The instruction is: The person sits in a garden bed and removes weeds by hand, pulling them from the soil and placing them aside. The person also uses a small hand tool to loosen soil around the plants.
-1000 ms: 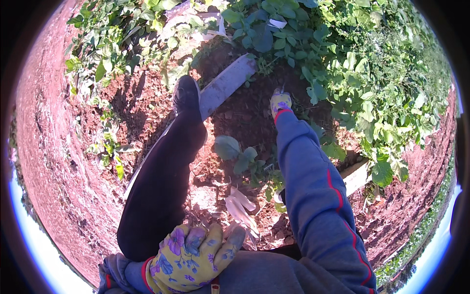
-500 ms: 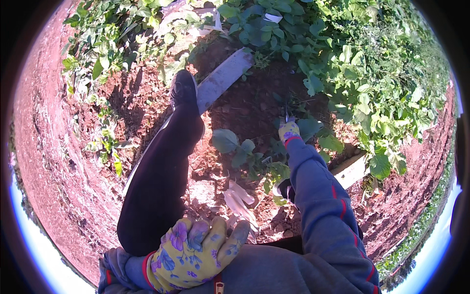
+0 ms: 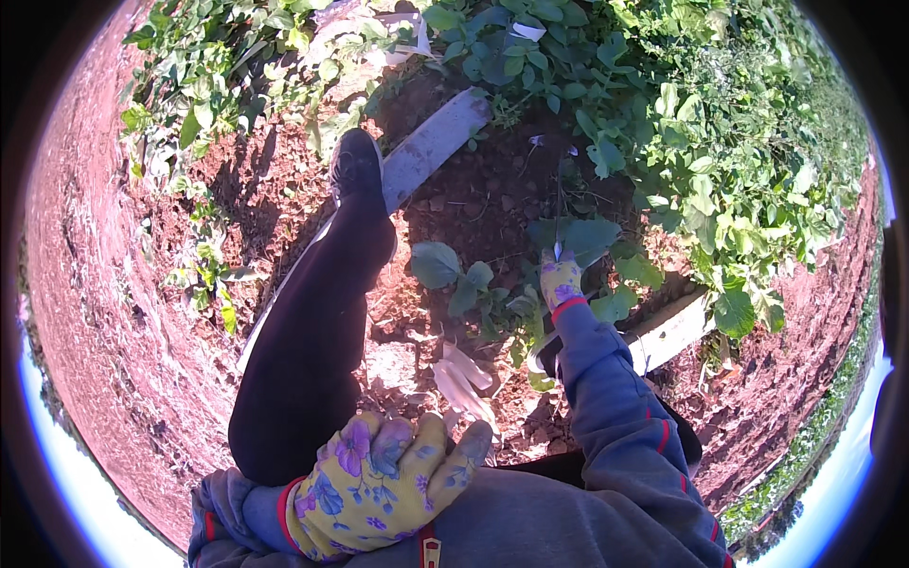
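My right hand (image 3: 561, 277), in a yellow floral glove with a red cuff, is closed around the near end of a thin-shafted hand rake (image 3: 559, 204). Its shaft points away from me over dark, shaded soil. The far end of the rake is partly lost in shadow; only a few pale glints show there. Broad green leaves (image 3: 582, 239) lie right beside this hand. My left hand (image 3: 374, 488), gloved alike, rests in front of my body near my bent left leg. Its fingers are loosely bent and a little apart, with nothing seen in them.
A pale board (image 3: 436, 142) lies slantwise by my left shoe (image 3: 357, 163). Another board (image 3: 674, 331) is at the right. Dense leafy plants (image 3: 710, 142) stand beyond and to the right. Pinkish-white gloves or scraps (image 3: 462, 379) lie on reddish soil between my legs.
My right hand has drawn slightly nearer to me, pulling the rake along. More of its shaft and far end now shows. My left hand has barely moved.
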The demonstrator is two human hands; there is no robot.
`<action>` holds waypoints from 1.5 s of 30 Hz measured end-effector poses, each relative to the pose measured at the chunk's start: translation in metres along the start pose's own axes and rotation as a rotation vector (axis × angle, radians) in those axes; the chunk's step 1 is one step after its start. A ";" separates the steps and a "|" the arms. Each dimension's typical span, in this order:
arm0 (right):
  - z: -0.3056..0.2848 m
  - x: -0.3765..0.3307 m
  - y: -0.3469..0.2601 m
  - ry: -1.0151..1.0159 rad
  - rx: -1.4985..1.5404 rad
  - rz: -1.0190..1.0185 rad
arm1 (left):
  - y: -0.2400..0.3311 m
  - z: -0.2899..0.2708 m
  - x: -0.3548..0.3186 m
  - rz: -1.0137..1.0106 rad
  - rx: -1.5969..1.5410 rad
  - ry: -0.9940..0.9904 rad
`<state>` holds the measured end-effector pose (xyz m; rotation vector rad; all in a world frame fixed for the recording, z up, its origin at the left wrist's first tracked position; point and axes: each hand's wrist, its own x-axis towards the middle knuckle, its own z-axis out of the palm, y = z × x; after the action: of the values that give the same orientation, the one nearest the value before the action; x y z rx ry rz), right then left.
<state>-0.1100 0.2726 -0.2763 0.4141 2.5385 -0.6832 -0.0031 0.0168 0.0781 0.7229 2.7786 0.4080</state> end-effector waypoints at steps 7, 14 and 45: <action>0.011 0.119 -0.110 -0.161 0.580 0.281 | -0.003 -0.008 0.008 -0.019 -0.020 -0.095; 0.020 0.135 -0.081 -0.080 -0.606 -0.420 | -0.007 -0.007 0.008 -0.028 -0.035 -0.061; -0.029 0.027 0.032 -0.171 -0.389 -0.219 | 0.011 -0.010 0.009 0.114 -0.075 0.006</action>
<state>-0.1304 0.3196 -0.2803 -0.0543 2.4924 -0.2705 -0.0090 0.0287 0.0895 0.8656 2.7194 0.5342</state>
